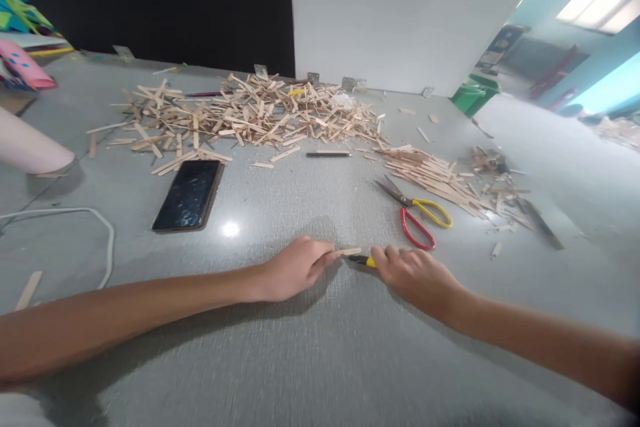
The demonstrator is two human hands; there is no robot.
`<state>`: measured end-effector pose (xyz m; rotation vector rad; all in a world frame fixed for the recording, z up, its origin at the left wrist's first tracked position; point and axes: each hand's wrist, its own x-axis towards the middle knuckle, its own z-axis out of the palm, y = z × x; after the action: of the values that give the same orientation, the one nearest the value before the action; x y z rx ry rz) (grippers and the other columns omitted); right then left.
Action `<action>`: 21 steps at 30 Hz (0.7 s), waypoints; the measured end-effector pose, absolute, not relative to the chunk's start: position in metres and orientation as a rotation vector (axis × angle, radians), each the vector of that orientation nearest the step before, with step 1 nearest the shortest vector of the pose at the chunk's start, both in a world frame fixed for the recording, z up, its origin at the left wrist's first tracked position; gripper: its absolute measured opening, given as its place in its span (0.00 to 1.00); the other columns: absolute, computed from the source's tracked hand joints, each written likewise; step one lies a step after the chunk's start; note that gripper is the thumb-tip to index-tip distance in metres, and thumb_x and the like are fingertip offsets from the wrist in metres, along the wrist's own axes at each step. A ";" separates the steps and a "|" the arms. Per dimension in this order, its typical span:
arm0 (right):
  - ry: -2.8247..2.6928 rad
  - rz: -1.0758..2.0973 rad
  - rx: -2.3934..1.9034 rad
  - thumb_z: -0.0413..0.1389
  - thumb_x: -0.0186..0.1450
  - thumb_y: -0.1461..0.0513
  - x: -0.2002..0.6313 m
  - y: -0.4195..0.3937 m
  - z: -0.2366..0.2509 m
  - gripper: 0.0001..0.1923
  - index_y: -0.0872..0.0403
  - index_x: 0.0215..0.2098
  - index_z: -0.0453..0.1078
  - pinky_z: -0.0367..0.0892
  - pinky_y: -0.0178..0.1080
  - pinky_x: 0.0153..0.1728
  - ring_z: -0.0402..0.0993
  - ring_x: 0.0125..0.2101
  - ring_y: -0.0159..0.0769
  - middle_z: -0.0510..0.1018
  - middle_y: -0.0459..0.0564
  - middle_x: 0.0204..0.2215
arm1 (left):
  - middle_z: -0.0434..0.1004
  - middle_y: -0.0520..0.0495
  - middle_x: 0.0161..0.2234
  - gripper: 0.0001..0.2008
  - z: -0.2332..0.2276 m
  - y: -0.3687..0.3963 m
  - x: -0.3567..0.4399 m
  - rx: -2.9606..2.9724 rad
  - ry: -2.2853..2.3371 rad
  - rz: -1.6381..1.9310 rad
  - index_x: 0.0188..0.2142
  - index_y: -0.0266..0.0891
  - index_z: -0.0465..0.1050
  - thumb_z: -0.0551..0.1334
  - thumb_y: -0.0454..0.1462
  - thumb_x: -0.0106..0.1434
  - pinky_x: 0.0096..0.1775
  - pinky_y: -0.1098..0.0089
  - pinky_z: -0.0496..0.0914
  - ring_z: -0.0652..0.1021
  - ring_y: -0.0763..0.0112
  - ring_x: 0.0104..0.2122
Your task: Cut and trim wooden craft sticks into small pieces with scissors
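My left hand pinches a short wooden craft stick, its free end sticking out to the right. In my right hand is a utility knife with a yellow body; its dark tip lies just below the stick, and I cannot tell whether they touch. Most of the knife is hidden inside the closed fingers. A pair of scissors with one yellow and one red handle rests beyond the right hand. Farther up, a dark pencil-like rod lies on the grey surface.
Craft sticks form a big loose pile along the back, and a neater row sits to the right. A phone lies at left near a white cable. A metal ruler-like strip lies far right. A panel stands behind.
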<state>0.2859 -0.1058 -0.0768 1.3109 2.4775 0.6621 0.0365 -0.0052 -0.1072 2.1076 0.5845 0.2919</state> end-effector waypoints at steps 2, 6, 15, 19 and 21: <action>2.477 0.662 1.333 0.51 0.71 0.75 0.287 -0.111 -0.077 0.12 0.52 0.36 0.65 0.38 0.44 0.22 0.72 0.16 0.36 0.75 0.44 0.20 | 0.64 0.57 0.19 0.21 -0.102 -0.004 0.035 2.049 0.578 0.228 0.29 0.41 0.63 0.50 0.41 0.80 0.25 0.73 0.57 0.65 0.76 0.18; 2.466 0.664 1.362 0.54 0.73 0.71 0.288 -0.114 -0.077 0.10 0.52 0.37 0.67 0.39 0.43 0.21 0.73 0.15 0.36 0.75 0.44 0.21 | 0.71 0.58 0.22 0.15 -0.094 -0.003 0.030 1.912 0.605 0.123 0.42 0.40 0.67 0.48 0.43 0.82 0.19 0.76 0.61 0.72 0.75 0.14; 2.295 0.721 1.418 0.51 0.68 0.78 0.248 -0.132 -0.057 0.16 0.53 0.32 0.66 0.42 0.39 0.20 0.72 0.15 0.38 0.72 0.47 0.20 | 0.69 0.58 0.20 0.17 -0.111 -0.009 0.030 1.895 0.605 0.218 0.33 0.41 0.61 0.47 0.38 0.80 0.19 0.79 0.60 0.70 0.79 0.13; 2.376 0.680 1.340 0.52 0.70 0.76 0.266 -0.114 -0.064 0.15 0.52 0.32 0.65 0.42 0.41 0.20 0.72 0.16 0.37 0.73 0.46 0.20 | 0.69 0.57 0.19 0.19 -0.111 -0.011 0.030 1.930 0.610 0.273 0.31 0.41 0.61 0.47 0.39 0.81 0.20 0.78 0.60 0.70 0.79 0.13; 2.402 0.654 1.309 0.54 0.71 0.73 0.272 -0.109 -0.067 0.12 0.51 0.33 0.66 0.41 0.42 0.20 0.71 0.15 0.36 0.74 0.45 0.20 | 0.69 0.56 0.19 0.20 -0.109 -0.012 0.031 1.951 0.616 0.295 0.30 0.41 0.61 0.48 0.40 0.81 0.19 0.77 0.59 0.68 0.79 0.13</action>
<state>0.2718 -0.1086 -0.0668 1.3093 2.4017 0.6539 0.0311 -0.0119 -0.1094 1.9506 0.6155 0.2952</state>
